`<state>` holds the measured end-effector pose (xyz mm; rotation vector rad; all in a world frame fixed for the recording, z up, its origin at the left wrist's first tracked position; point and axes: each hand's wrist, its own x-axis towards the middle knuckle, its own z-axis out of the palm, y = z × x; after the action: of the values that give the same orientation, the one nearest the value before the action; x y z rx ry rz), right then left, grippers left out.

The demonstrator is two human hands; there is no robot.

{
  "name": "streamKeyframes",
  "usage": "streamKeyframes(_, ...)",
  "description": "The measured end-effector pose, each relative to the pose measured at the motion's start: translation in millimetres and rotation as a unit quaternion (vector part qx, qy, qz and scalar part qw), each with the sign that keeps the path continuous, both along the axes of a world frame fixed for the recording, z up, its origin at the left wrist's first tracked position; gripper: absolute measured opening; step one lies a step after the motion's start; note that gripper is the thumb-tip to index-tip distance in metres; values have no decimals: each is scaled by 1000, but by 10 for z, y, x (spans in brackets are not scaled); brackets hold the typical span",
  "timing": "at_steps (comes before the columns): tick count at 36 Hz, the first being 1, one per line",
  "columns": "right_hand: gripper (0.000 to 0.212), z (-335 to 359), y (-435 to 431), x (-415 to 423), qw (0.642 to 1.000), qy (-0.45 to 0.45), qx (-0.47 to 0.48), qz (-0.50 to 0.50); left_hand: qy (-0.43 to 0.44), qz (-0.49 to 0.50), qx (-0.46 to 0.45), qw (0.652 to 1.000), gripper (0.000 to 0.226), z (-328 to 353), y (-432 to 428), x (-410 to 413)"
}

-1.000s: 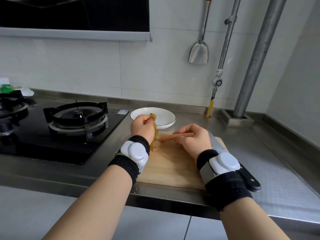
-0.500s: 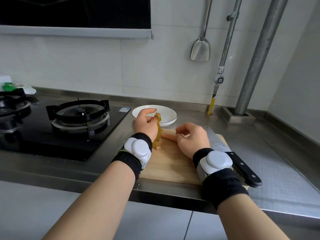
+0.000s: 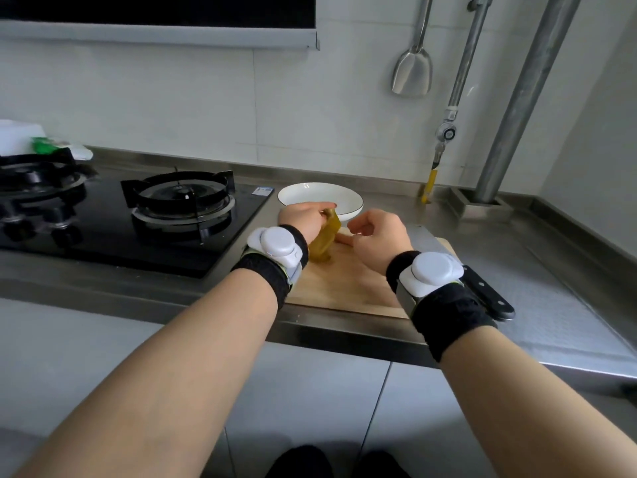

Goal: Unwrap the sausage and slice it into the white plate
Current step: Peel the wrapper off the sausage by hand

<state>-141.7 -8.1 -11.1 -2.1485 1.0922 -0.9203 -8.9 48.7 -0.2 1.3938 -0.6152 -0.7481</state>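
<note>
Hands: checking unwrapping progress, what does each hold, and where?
Left hand pinches the wrapper by its upper end; whether the right hand grips the sausage cannot be told.

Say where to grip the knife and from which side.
Its black handle, from the near right. The knife lies flat along the board's right edge. The handle is the end nearest the person and clear of both hands, and the blade points away.

Black wristbands (image 3: 267,276) bear rounded white pods (image 3: 275,241).
</note>
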Motion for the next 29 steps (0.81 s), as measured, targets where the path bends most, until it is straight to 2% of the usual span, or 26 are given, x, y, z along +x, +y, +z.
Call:
streamKeyframes(3, 16, 58, 181, 21, 999, 28, 35, 13, -19, -26, 33, 999, 31, 36, 131, 69)
streamKeyframes(6, 31, 34, 374, 48, 998, 33, 44, 29, 16, 13, 30, 999, 23, 30, 312, 147)
streamKeyframes(9, 27, -10, 543, 92, 996, 77, 36, 30, 11, 4, 38, 999, 22, 28, 541, 212)
streamKeyframes(15, 17, -88, 1043, 339, 995, 44, 22, 83, 62, -23, 22, 998, 25, -83, 982, 371)
streamKeyframes(17, 21, -125, 1185, 402, 994, 38, 6, 100, 70, -40, 11, 997, 24, -103, 1150, 429)
streamKeyframes(22, 22, -261, 1328, 430, 987, 110, -81, 81, 52, -82, 3, 995, 26, -229, 1604, 586)
streamKeyframes(24, 22, -355, 1368, 397, 977, 136, -151, 66, 48, -112, 7, 993, 31, -307, 1790, 676)
streamKeyframes(27, 24, -492, 1444, 373, 952, 170, -252, 32, 67, -141, -14, 988, 38, -449, 2062, 768)
streamKeyframes(29, 25, -527, 1479, 383, 949, 167, -267, 17, 92, -144, -39, 985, 38, -563, 2194, 799)
